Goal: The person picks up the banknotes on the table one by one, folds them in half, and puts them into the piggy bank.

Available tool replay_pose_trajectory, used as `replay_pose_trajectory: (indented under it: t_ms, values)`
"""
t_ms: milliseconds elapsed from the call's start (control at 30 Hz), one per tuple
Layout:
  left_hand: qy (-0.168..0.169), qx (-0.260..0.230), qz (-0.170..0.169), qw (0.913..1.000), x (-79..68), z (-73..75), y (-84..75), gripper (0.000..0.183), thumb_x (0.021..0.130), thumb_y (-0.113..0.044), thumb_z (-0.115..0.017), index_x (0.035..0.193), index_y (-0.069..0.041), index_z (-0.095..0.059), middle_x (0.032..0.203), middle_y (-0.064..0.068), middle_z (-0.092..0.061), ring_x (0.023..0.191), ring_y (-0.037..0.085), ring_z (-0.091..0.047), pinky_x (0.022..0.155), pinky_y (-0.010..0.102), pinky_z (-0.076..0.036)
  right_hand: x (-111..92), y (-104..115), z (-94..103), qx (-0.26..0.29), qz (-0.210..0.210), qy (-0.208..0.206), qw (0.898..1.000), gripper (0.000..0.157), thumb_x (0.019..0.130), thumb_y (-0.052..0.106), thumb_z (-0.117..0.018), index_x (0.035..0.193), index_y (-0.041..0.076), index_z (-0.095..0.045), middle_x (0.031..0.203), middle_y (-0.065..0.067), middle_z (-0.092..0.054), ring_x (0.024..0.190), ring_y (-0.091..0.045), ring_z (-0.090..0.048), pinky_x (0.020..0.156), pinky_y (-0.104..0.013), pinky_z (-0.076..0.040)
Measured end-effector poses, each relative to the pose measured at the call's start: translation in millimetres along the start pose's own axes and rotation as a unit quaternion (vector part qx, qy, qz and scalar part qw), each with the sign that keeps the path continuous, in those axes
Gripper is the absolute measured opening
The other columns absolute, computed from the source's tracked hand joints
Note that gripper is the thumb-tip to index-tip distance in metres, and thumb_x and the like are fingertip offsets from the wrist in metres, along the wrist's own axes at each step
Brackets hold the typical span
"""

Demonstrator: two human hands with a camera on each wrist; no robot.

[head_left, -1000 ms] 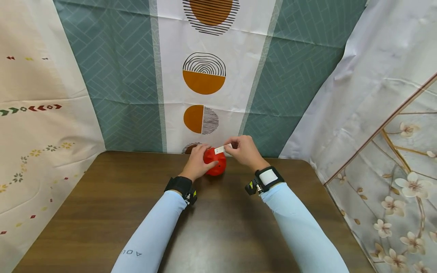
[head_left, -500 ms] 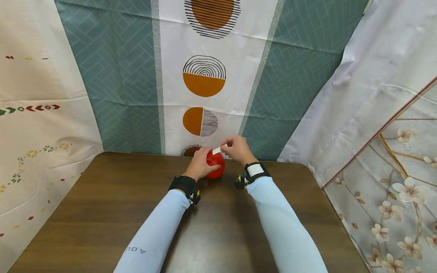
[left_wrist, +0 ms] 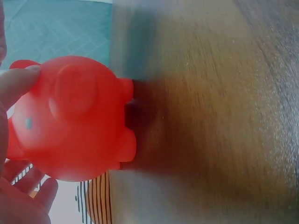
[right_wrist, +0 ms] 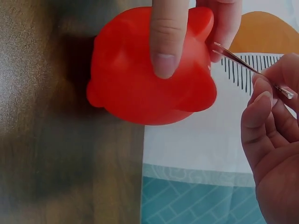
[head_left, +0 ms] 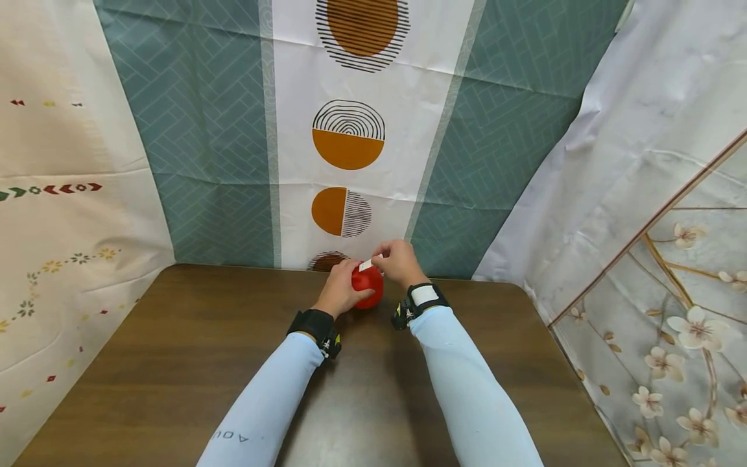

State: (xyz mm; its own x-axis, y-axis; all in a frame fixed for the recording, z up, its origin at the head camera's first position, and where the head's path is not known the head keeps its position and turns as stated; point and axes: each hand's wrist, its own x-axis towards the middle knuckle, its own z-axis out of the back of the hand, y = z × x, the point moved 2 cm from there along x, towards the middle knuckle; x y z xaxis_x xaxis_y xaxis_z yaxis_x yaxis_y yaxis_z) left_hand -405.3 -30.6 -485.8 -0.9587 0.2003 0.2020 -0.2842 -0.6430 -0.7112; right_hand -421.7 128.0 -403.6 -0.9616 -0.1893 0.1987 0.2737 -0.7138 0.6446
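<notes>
A red piggy bank (head_left: pixel 369 282) stands on the table near its far edge. My left hand (head_left: pixel 340 290) grips it from the left, with the thumb across its side. In the left wrist view the snout (left_wrist: pixel 76 93) and short legs face the camera. My right hand (head_left: pixel 401 261) pinches a thin, flat, pale strip (head_left: pixel 366 265) just above the bank's top. Seen nearly edge-on in the right wrist view, the strip (right_wrist: pixel 244 64) looks folded, and its far end lies close to the bank's top between the ears. Whether it enters a slot I cannot tell.
The brown wooden table (head_left: pixel 192 363) spreads out in front of the bank. Close behind its far edge hangs a patterned cloth (head_left: pixel 233 214) in green and white. More printed cloth (head_left: pixel 659 311) hangs along the right side.
My right hand has moved left and slightly down in the view, bringing the strip over the piggy bank. The left hand keeps its grip on the bank.
</notes>
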Motion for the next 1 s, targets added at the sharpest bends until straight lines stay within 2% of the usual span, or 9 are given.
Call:
replay_pose_trajectory:
  t_ms: [433,867,1000]
  values:
    - [0.006,-0.006,0.008,0.9999,-3.0,0.8,-4.8,0.075,0.083,-0.032,-0.086,0.145,-0.009,-0.050,0.148,0.012,-0.051,0.136,0.033,-0.045,0.108,0.053,-0.050,0.3,-13.1,-0.9,0.001,-0.036,-0.011,0.999,0.015,0.091,0.012,-0.066,0.087,0.009,-0.080,0.075,-0.007,-0.068,0.068,-0.021,-0.064,0.059,-0.026,-0.054]
    - [0.008,-0.006,0.013,0.9999,0.2,6.2,-0.3,0.074,0.084,-0.032,-0.086,0.144,-0.009,-0.050,0.149,0.012,-0.050,0.136,0.033,-0.045,0.107,0.054,-0.051,9.7,-0.6,3.1,-0.058,-0.038,0.003,0.998,0.013,0.091,0.015,-0.070,0.086,0.008,-0.080,0.073,-0.007,-0.069,0.068,-0.021,-0.063,0.057,-0.026,-0.049]
    - [0.011,-0.001,0.010,0.9999,1.0,5.4,1.7,0.074,0.084,-0.033,-0.085,0.144,-0.009,-0.050,0.146,0.012,-0.052,0.134,0.033,-0.046,0.106,0.053,-0.052,11.5,5.5,0.3,-0.090,-0.029,0.009,0.995,0.013,0.091,0.017,-0.071,0.087,0.009,-0.080,0.075,-0.006,-0.068,0.074,-0.021,-0.058,0.060,-0.027,-0.046]
